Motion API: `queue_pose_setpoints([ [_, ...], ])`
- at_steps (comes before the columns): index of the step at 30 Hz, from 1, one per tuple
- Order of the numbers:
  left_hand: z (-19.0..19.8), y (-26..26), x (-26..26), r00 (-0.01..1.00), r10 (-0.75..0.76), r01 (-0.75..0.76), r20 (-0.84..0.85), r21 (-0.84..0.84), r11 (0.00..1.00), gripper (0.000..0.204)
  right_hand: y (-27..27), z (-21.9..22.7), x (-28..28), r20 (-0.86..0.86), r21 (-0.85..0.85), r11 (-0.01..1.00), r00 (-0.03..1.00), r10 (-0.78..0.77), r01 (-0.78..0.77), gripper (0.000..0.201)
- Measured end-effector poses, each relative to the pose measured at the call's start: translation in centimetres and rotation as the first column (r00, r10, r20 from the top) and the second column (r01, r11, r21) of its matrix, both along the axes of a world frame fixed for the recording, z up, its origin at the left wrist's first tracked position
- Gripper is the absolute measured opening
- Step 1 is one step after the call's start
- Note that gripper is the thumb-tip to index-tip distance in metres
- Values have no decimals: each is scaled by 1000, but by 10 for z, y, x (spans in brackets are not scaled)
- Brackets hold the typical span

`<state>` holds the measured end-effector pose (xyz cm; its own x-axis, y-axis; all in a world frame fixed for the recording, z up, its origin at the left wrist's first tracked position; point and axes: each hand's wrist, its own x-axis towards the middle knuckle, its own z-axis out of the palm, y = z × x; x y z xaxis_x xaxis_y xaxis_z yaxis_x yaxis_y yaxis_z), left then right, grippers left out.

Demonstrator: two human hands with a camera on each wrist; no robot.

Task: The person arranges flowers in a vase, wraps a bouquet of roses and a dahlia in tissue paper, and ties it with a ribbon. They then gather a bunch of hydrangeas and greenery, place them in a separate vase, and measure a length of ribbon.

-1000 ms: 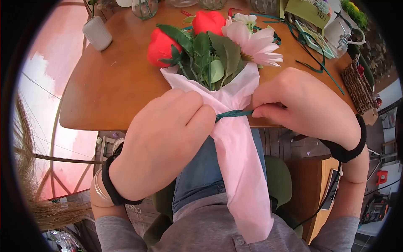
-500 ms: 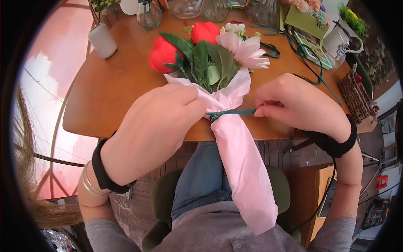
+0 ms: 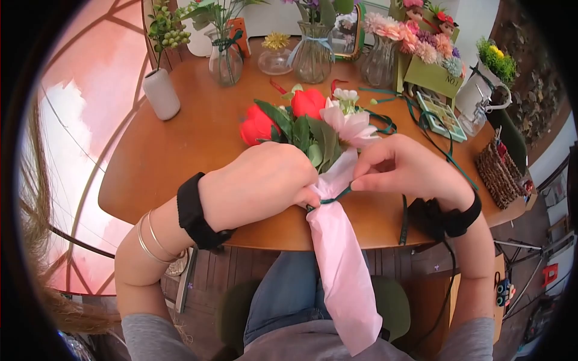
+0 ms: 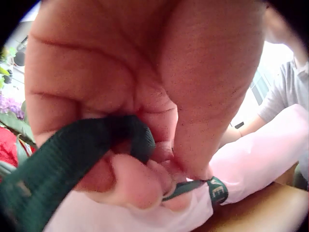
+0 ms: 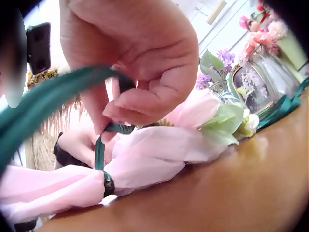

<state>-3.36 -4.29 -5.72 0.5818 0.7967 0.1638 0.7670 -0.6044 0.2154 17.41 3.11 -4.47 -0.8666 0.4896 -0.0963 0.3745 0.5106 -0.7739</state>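
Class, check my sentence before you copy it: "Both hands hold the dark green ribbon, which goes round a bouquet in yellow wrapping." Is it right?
Not quite: the wrapping is pink, not yellow, as the head view shows. The left hand and right hand do hold the dark green ribbon round the bouquet.

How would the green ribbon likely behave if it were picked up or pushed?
The green ribbon is probably floppy, since it bends sharply within the left hand. It looks light, being a thin, narrow strip. Pushed endwise, it would likely buckle rather than stay straight, as it curves closely around the pink wrapping.
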Motion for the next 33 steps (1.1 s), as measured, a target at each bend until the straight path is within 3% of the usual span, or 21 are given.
queue_pose_setpoints([
  [2,3,4,1,997,36,-40,-66,-66,997,25,2,-10,-3,-244,59,997,968,58,-45,8],
  [3,4,4,1,997,38,-42,-67,-58,997,25,0,-12,-5,-259,183,983,964,64,-17,7],
  [7,2,3,0,996,38,-39,-86,-9,999,28,-12,-16,-18,-385,322,945,920,75,58,8],
  [8,2,2,0,997,35,-36,-67,-16,999,28,-15,-17,-21,-380,108,993,925,-8,52,9],
  [10,1,3,-1,999,26,-28,-43,-28,999,29,-16,-17,-25,-334,-263,964,935,-121,31,11],
  [11,0,3,-2,999,23,-24,-29,-9,1000,29,-15,-17,-24,-328,-268,963,936,-126,36,11],
  [13,-2,3,-4,1000,23,-23,-11,5,1000,30,-13,-17,-24,-276,-516,856,938,-210,40,10],
  [16,-1,4,-8,999,11,-10,34,-20,1000,29,-14,-16,-26,-264,-602,798,933,-245,39,11],
  [20,-1,3,-11,998,9,-6,64,-48,999,27,-12,-17,-27,-177,-523,849,965,-192,73,13],
  [22,-1,3,-13,998,-3,5,64,-23,1000,26,-9,-27,-29,-262,-352,936,959,-109,10,13],
  [26,-2,2,-18,999,-41,42,14,-55,998,14,-13,-27,-36,-240,-341,938,959,-152,64,12],
  [33,11,-7,-18,998,-36,33,-49,-64,997,5,-15,-29,-42,-244,-156,986,965,-101,63,13],
])
